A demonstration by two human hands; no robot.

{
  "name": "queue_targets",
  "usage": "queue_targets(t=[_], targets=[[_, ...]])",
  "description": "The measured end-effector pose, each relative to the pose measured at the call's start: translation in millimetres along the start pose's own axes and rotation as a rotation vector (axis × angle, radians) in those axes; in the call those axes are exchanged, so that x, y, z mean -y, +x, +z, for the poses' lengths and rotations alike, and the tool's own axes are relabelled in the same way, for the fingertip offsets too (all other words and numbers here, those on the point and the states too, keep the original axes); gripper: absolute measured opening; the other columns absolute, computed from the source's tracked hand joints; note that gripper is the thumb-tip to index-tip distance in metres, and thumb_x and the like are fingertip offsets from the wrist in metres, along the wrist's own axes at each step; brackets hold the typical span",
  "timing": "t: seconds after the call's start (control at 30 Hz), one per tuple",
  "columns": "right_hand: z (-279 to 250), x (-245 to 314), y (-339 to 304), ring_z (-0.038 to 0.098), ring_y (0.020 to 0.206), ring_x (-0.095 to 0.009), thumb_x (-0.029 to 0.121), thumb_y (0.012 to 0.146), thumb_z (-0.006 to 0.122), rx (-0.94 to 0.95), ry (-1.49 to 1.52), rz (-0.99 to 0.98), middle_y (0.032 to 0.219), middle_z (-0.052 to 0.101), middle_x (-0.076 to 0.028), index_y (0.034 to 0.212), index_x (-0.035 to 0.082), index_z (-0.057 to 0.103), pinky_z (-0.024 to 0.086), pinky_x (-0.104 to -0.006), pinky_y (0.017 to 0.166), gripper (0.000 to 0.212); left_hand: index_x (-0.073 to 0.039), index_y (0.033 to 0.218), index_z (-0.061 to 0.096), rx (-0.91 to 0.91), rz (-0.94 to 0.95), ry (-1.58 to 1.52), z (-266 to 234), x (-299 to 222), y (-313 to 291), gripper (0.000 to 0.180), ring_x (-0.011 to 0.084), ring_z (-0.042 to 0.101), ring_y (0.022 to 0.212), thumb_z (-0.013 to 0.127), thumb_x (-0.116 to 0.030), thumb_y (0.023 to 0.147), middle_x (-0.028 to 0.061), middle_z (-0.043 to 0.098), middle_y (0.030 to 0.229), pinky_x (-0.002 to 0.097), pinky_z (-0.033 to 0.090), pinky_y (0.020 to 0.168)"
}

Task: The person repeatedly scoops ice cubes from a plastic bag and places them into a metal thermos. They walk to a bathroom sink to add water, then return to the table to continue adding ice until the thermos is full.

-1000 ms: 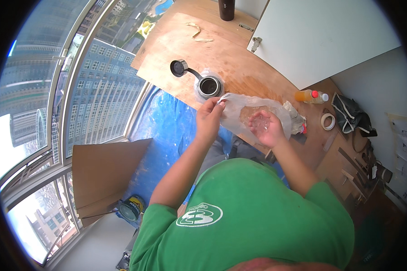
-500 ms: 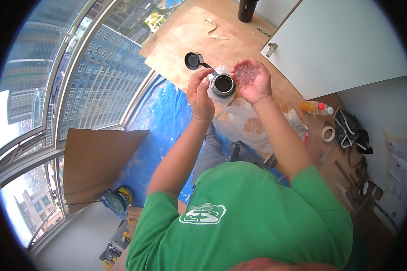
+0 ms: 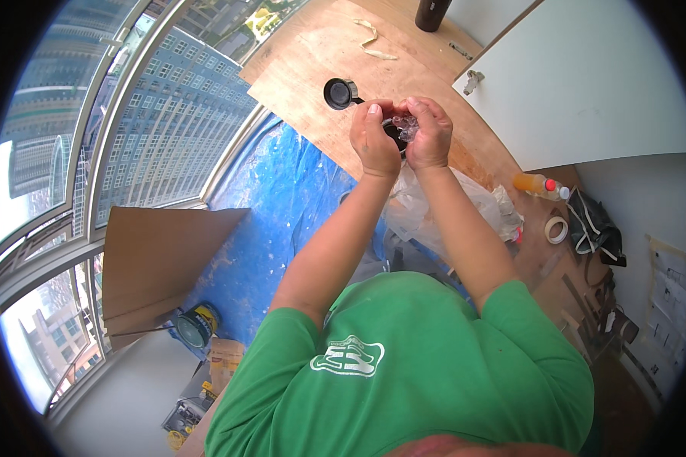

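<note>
- Head view, hands: the right hand point(image 3: 432, 135) is curled narrow around clear, glassy, ice-like pieces point(image 3: 408, 129). The left hand point(image 3: 376, 145) is cupped opposite; no load shows in it, and whether it grips anything cannot be told.
- Head view, location: the pieces are at the dark, round mouth of a flask point(image 3: 392, 132), on the pale brown wooden worktop point(image 3: 301, 95) and largely hidden by the hands. Its round black-and-silver lid point(image 3: 338, 94) is open to the far left. A crumpled, translucent white plastic bag point(image 3: 428, 215) lies to the near right.
- Step, as judged: loading the pieces into the flask.
- Next move, as judged: calls for releasing the pieces gradually, palms close around the opening to limit spillage.
- Writing: a white emblem marks the green T-shirt point(image 3: 465, 365); lettering distorted. A dark round tin point(image 3: 197, 325), near left, has a yellow label with bold lettering. White paper sheets point(image 3: 672, 293) on the right wall are unreadable.
</note>
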State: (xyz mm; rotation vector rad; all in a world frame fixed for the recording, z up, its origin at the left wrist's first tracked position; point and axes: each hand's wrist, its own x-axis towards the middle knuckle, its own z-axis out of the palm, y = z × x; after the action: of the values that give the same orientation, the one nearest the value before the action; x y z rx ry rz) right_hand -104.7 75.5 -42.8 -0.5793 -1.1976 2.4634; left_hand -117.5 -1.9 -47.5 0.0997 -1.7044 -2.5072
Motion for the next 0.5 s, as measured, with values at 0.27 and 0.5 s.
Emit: queue_targets(t=[0.27, 0.5], targets=[[1.1, -6.8, -5.1, 0.064, 0.075, -0.012, 0.016, 0.097, 0.065, 0.127, -0.221, -0.204, 0.081, 0.071, -0.006, 0.082, -0.001, 0.070, 0.052, -0.0260, 0.072, 0.023, 0.002, 0.099, 0.062, -0.017, -0.052, -0.053, -6.7, 4.1, 4.1, 0.035, 0.0196, 0.064, 0.084, 0.039, -0.023, 0.103, 0.0117, 0.065, 0.092, 0.0319, 0.052, 0.081], [4.5, 4.4, -10.7, 0.068, 0.084, -0.020, 0.018, 0.101, 0.057, 0.299, -0.455, -0.339, 0.086, 0.072, -0.012, 0.079, -0.004, 0.067, 0.054, -0.0324, 0.083, 0.033, 0.004, 0.101, 0.063, -0.052, -0.077, -0.198, -7.9, -5.3, 4.3, 0.036, 0.0218, 0.064, 0.090, 0.040, -0.024, 0.102, 0.0143, 0.066, 0.095, 0.0343, 0.053, 0.084]])
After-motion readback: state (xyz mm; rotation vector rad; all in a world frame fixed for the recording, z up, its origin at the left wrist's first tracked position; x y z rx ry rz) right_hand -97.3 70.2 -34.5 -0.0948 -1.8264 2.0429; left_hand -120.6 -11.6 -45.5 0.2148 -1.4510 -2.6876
